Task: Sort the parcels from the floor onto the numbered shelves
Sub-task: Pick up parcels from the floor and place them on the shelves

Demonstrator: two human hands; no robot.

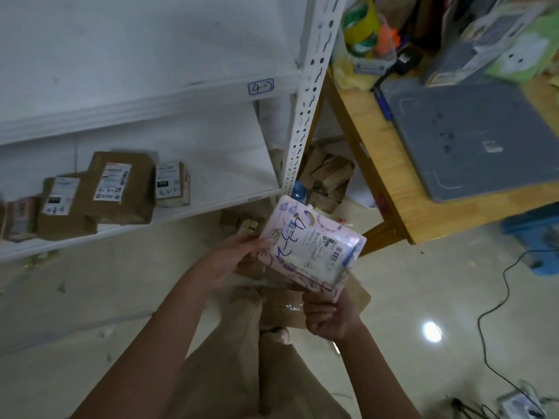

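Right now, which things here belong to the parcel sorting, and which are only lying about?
For the job: pink parcel, held by left hand and right hand; white shelf rack; brown parcels on its lower shelf.
Lying about: grey laptop, tape rolls, wooden table, black cable on the floor.

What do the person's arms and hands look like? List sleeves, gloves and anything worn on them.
The left forearm and right forearm are bare to the frame's edge, with no sleeves in view. The left hand and right hand wear no gloves, and no watch, bracelet or ring shows on the sides visible. Beneath the arms are loose beige trousers.
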